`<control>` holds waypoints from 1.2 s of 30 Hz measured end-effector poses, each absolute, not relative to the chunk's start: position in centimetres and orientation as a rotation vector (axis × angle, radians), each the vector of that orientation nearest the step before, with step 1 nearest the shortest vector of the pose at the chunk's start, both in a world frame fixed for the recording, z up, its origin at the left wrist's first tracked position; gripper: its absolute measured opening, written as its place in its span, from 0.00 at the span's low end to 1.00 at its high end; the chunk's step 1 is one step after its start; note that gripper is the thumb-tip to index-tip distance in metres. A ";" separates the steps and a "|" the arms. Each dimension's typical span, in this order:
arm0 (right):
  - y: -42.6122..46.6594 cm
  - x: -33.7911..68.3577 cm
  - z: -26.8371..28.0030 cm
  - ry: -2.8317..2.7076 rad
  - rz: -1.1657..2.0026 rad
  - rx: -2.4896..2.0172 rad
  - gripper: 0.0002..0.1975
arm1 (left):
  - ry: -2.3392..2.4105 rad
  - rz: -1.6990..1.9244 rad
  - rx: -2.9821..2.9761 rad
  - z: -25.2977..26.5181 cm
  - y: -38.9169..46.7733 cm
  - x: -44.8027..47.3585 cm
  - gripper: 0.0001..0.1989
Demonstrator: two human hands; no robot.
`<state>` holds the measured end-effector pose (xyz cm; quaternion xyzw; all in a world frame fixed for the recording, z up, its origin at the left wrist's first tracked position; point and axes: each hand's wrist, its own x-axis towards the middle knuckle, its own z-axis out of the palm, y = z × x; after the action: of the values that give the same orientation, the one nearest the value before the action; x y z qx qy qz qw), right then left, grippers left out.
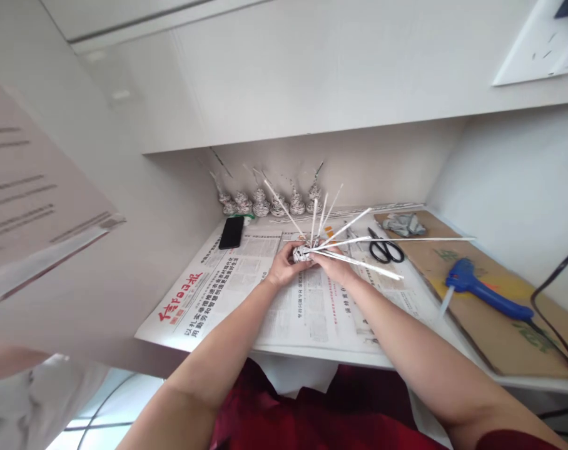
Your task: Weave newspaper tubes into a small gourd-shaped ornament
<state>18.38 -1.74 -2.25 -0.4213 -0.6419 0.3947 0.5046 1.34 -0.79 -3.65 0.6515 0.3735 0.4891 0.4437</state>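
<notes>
Over the newspaper-covered desk I hold a small woven paper piece (301, 252), rounded and black-and-white from newsprint. My left hand (283, 265) wraps around its left side, with fingers and thumb closed on it. My right hand (334, 265) is closed at its right side, where the strips leave the weave; its fingertips are partly hidden. Several long white rolled-paper strips (349, 225) fan out from the piece to the back and right. One long strip reaches far right, past the black-handled scissors (386, 251).
Several gourd-shaped woven paper pieces (260, 203) line the back wall. A black phone (231, 232) lies on the newspaper (237, 294). At right, cardboard (471, 325) bears a blue glue gun (488, 294) with a cord and crumpled paper (403, 224). A cabinet (307, 75) overhangs the desk.
</notes>
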 end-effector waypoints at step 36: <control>-2.1 18.4 -3.8 -1.693 0.915 -1.062 0.11 | 1.453 1.273 1.751 -3.9 -5.3 1.7 0.26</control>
<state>18.39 -2.11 -3.78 -0.4305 -0.6860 0.3708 0.4546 1.66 -5.28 -3.87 0.6478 0.5375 0.4708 0.2640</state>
